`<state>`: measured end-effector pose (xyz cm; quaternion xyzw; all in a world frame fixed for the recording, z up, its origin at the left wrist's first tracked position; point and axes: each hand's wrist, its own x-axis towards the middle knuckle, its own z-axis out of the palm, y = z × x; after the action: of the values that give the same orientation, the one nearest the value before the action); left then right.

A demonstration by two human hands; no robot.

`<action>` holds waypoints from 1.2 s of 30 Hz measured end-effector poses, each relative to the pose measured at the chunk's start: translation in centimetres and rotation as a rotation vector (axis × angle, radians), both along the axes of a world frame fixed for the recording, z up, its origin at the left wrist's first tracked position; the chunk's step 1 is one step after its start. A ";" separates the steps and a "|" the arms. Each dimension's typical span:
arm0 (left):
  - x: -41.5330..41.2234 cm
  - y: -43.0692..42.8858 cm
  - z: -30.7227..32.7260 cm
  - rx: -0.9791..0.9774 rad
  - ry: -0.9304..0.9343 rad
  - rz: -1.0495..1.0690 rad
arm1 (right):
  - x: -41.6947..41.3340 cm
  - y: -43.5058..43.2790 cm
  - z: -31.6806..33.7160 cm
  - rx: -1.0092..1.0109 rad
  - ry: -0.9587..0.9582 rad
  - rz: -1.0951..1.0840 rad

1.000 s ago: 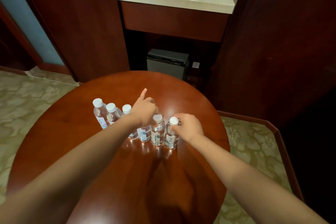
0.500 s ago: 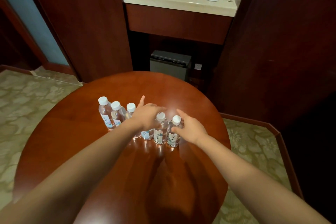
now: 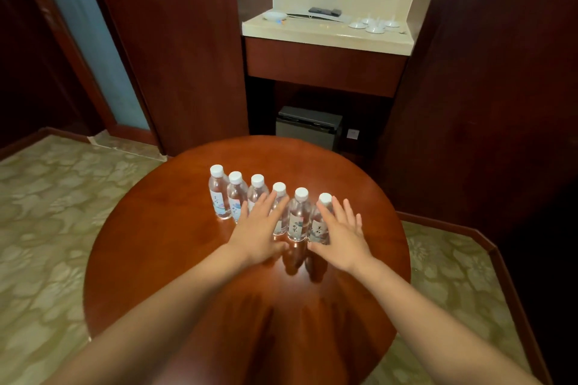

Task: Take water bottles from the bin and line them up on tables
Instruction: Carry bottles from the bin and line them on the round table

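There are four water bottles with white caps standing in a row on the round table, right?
Not four. The head view shows six water bottles with white caps standing in a row on the round table.

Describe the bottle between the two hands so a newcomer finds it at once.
On the round wooden table, six white-capped bottles stand in a row. The fifth bottle from the left end shows in the gap between the left hand and right hand; its neighbours are partly covered by hands.
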<state>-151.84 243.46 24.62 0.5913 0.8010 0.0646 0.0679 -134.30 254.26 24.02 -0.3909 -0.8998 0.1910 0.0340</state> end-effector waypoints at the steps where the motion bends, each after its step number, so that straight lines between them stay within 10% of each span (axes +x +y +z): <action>1: 0.2 -1.0 0.0 -0.032 0.010 0.010 | 0.0 -0.8 0.0 0.012 -0.010 0.000; 17: -0.3 -15.2 1.1 -0.100 0.016 0.232 | -2.4 -11.8 1.6 -0.026 -0.144 0.175; 36: 6.1 -29.2 0.2 -0.119 -0.134 1.019 | -9.4 -17.3 1.2 0.037 -0.180 0.866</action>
<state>-145.75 214.22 24.87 0.1156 0.9835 0.0814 0.1125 -143.67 237.01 25.26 0.0079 -0.9832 0.1366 -0.1204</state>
